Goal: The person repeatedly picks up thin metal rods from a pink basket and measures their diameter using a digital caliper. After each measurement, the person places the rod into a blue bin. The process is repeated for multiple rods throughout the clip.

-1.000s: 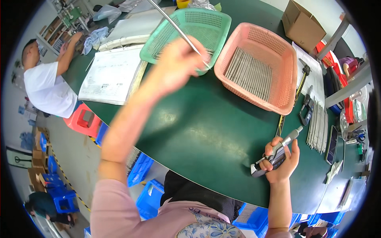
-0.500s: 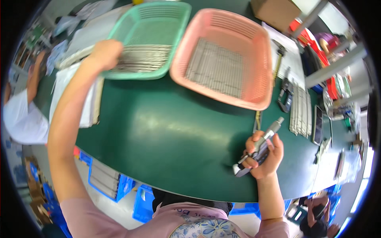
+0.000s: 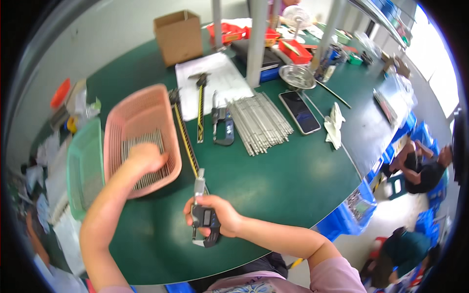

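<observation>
My left hand [image 3: 144, 156] reaches into the pink plastic basket [image 3: 146, 100] and rests knuckles-up on the thin metal rods [image 3: 139, 141] lying in it. Its fingertips are hidden among the rods, so a grip cannot be made out. My right hand [image 3: 220, 217] holds a digital micrometer [image 3: 201, 215] upright over the green table's near edge, with the frame in the palm and the spindle pointing away. A green basket [image 3: 83, 166] stands just left of the pink one.
A loose bundle of metal rods [image 3: 261, 124], a caliper [image 3: 222, 128], a yellow tape measure [image 3: 188, 141], a phone [image 3: 299, 111], a white cloth [image 3: 334, 124] and a cardboard box [image 3: 178, 36] lie farther back. Metal posts [image 3: 256, 39] rise from the table. Other people [image 3: 422, 166] sit at right.
My left hand has left the green basket and gone into the pink one, onto the rods. The view has swung round. My right hand still holds the micrometer.
</observation>
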A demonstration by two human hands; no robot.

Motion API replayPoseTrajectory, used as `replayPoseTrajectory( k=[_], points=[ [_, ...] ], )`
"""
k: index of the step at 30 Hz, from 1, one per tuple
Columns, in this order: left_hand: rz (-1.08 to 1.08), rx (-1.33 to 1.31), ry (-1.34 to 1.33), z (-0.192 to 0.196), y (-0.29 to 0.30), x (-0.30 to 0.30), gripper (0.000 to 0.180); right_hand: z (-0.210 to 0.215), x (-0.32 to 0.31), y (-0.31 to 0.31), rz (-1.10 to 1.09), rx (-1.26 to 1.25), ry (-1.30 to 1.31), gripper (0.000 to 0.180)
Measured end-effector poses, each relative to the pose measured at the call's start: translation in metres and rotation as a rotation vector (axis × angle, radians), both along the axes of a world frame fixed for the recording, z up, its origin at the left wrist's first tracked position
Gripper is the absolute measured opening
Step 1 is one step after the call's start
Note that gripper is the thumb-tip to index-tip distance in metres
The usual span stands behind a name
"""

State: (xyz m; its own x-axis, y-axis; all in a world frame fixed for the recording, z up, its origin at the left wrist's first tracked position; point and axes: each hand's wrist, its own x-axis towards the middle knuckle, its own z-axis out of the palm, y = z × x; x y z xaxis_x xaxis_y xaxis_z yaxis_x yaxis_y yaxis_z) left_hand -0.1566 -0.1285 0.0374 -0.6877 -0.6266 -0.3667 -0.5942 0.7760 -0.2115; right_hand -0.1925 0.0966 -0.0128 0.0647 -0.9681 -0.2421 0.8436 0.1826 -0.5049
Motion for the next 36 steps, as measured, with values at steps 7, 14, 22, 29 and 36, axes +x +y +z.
replayPoseTrajectory(
  k=[7,14,22,29,36],
  points=[
    [0.128,0.002,-0.133,0.011,0.011,-0.024,0.051,0.001,-0.001,-0.003,-0.025,-0.058,0.112,0.035],
    [0.239,0.575,0.407,-0.001,-0.016,0.010,0.027,-0.007,0.010,-0.010,-0.057,-0.016,0.045,0.038],
    [0.306,0.841,1.572,0.016,0.096,0.076,0.047,-0.002,0.008,0.019,-0.185,-0.094,0.150,0.028],
    [0.376,0.882,1.793,-0.037,0.142,0.089,0.028,-0.009,0.000,0.007,-0.269,-0.177,0.205,0.013],
    [0.158,1.202,1.702,-0.062,0.140,0.124,0.017,0.002,0.018,-0.008,-0.154,-0.087,0.360,0.016]
  ],
)
